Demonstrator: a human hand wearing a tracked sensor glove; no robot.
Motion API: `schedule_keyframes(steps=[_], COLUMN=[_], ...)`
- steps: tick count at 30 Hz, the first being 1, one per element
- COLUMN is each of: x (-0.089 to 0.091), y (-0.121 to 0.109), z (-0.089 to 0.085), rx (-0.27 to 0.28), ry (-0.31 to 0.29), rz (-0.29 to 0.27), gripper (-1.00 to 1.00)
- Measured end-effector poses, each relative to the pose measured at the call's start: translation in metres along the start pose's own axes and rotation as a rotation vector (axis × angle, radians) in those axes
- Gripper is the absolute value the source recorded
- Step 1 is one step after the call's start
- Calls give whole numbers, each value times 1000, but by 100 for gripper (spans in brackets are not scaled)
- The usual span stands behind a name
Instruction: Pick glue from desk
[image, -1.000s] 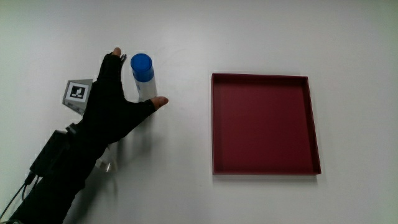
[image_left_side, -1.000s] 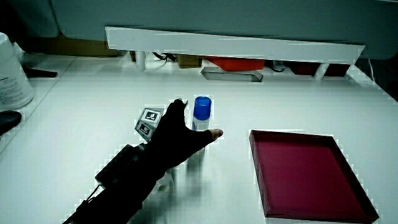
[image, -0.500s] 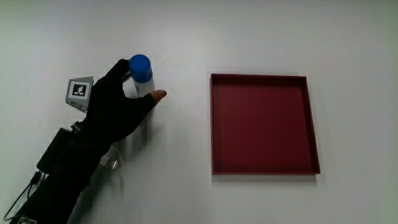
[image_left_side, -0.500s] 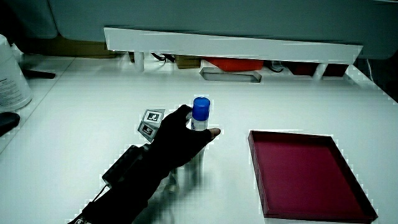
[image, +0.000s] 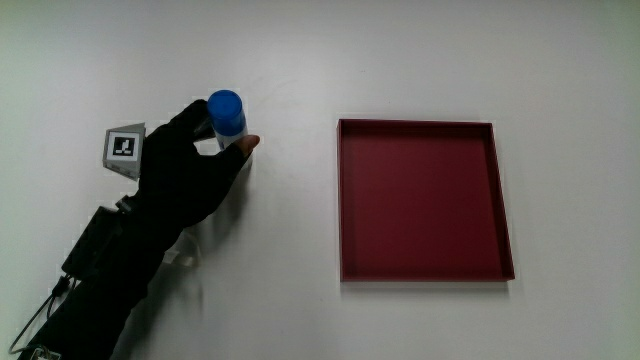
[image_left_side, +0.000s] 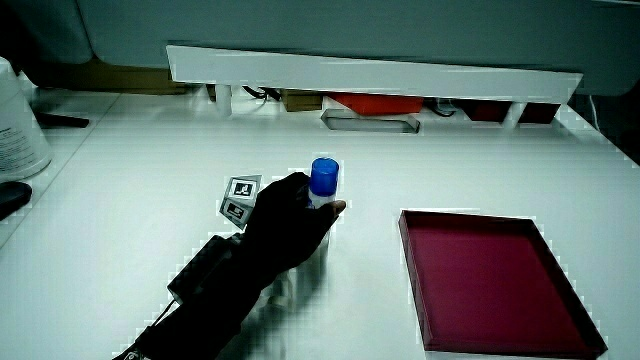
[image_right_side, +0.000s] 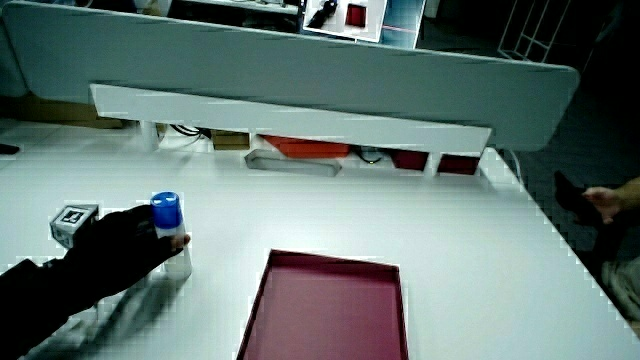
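Your black-gloved hand (image: 185, 170) is closed around the white glue stick with the round blue cap (image: 227, 109): the fingers wrap its body from the side away from the tray and the bare thumb tip (image: 246, 143) presses in from the side facing the tray. In both side views the stick stands upright in your hand (image_left_side: 285, 220), blue cap (image_left_side: 324, 175) clear above the fingers. Whether its base rests on the white desk (image: 300, 310) or has just lifted off, you cannot tell from these views; in a side view the glue stick (image_right_side: 167, 215) seems to reach down to the desk surface.

Taking the glue stick as your landmark: the small patterned cube (image: 123, 148) sits on the back of your hand, just beside the stick on the side away from the tray. The shallow square dark-red tray (image: 342, 200) lies well apart from the stick and holds nothing.

As a judgement, reaching and gripping are done; what is left is the lift itself, raising the stick straight up off the desk while keeping it upright.
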Motion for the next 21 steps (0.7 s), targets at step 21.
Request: schedule_keyframes(steps=[21], x=[81], y=[28], z=[-74], rx=[-151], ry=[-211], rz=[-174], gripper=[100])
